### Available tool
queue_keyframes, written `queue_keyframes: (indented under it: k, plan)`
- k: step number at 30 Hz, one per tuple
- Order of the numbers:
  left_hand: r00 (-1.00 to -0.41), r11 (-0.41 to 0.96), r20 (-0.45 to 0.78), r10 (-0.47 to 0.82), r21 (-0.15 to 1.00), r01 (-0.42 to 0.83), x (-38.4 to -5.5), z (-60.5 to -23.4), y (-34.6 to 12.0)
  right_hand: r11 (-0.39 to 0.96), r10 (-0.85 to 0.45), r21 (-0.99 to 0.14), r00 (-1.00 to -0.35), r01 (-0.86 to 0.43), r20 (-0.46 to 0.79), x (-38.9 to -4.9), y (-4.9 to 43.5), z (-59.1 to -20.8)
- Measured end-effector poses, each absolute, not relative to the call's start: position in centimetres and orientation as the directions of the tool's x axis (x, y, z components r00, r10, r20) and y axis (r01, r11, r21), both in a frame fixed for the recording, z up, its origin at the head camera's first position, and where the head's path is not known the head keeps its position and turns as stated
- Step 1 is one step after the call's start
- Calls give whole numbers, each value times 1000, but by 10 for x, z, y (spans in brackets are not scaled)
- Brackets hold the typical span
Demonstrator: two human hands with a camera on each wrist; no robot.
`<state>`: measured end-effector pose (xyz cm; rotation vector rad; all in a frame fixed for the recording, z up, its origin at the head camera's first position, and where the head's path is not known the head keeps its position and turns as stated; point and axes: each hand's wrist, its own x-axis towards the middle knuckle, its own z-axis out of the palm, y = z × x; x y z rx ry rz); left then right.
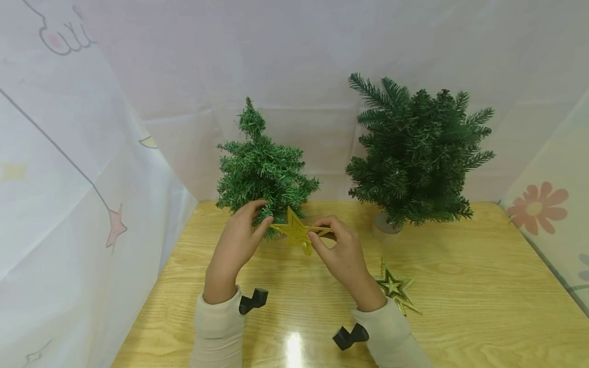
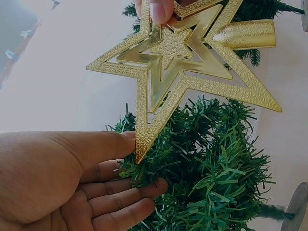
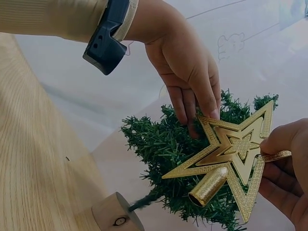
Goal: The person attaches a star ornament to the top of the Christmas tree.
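Note:
A gold star tree topper [image 1: 294, 231], with a tube-shaped socket on one side, is held above the table by my right hand [image 1: 341, 250]. The thumb and fingers of that hand pinch one arm of the star. My left hand [image 1: 235, 243] is at the opposite arm, its thumb touching the tip while the other fingers spread loosely, as the left wrist view shows. Just behind the star stands a small green artificial Christmas tree [image 1: 262, 174]. Its wooden base [image 3: 115, 214] shows in the right wrist view.
A second, darker artificial tree [image 1: 414, 153] stands at the back right on a round base [image 1: 386, 226]. Another gold star [image 1: 393, 287] lies on the wooden table [image 1: 483, 286], partly behind my right forearm. A printed cloth [image 1: 299, 56] hangs behind the table.

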<state>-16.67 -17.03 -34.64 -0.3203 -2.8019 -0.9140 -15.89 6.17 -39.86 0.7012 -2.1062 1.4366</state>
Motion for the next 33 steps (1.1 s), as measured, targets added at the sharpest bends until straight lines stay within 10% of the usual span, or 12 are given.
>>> queue_keyframes:
  k: [33]
  plan:
    - [-961, 790, 234, 147, 557, 257, -166, -346, -170, 330, -97, -657, -717, -678, 691, -154, 67, -389]
